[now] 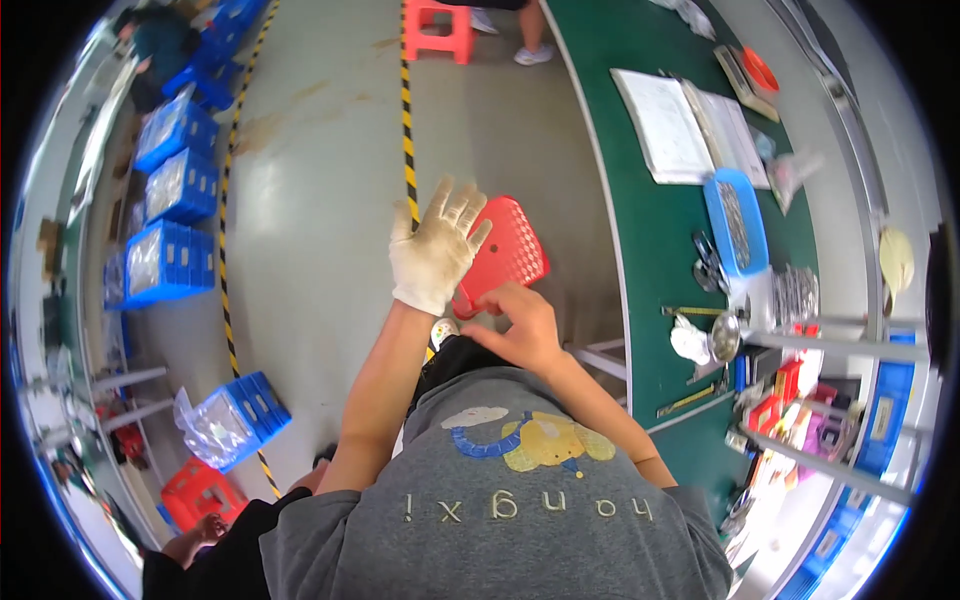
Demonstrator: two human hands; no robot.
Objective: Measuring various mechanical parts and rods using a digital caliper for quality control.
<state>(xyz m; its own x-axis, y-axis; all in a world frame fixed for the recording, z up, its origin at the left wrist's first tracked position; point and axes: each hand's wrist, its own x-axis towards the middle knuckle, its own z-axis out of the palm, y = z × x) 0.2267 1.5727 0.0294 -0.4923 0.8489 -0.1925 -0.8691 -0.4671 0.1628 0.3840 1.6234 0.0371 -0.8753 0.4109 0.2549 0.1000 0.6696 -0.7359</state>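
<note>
My left hand [437,245] is raised in front of me in a white work glove, its palm and fingers stained brownish. Its fingers are spread and hold nothing. Bare and half curled, my right hand [522,328] is beside the left wrist, apart from the glove's cuff. Thumb and forefinger stand apart with nothing visible between them; the other fingers are partly hidden. Beneath and behind the hands is a red plastic stool [507,245] with a perforated part, partly covered by them.
A green worktable [640,260] runs along the right, bearing an open binder [665,125], a blue tray [735,222] of small parts and tools. Blue bins [172,262] line the left. Another person's hand [208,530] shows lower left; a person sits on a red stool [438,35] ahead.
</note>
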